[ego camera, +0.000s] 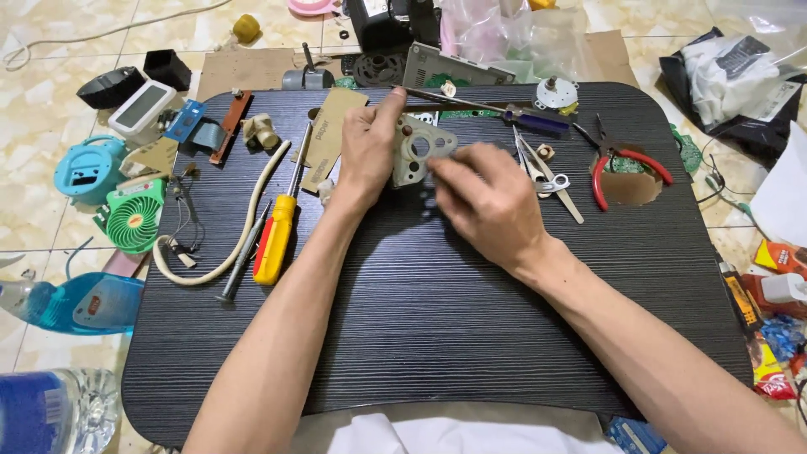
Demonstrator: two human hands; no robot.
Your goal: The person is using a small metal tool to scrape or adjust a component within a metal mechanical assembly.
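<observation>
Toward twelve o'clock on the dark wood-grain lap-desk surface [437,319], we hold a flat grey metal bracket plate with round holes [418,150], our left hand [367,151] clamped on its nine o'clock edge, thumb over the top. Our right hand [487,197] has its fingers [445,172] pinched together at the plate's four o'clock corner. We judge it light, stiff and thin, possibly sharp-edged, best gripped by opposite rims, clear of the holes.

Screwdriver [275,227] lies left of plate [418,149] (pliers [626,164] right).
</observation>
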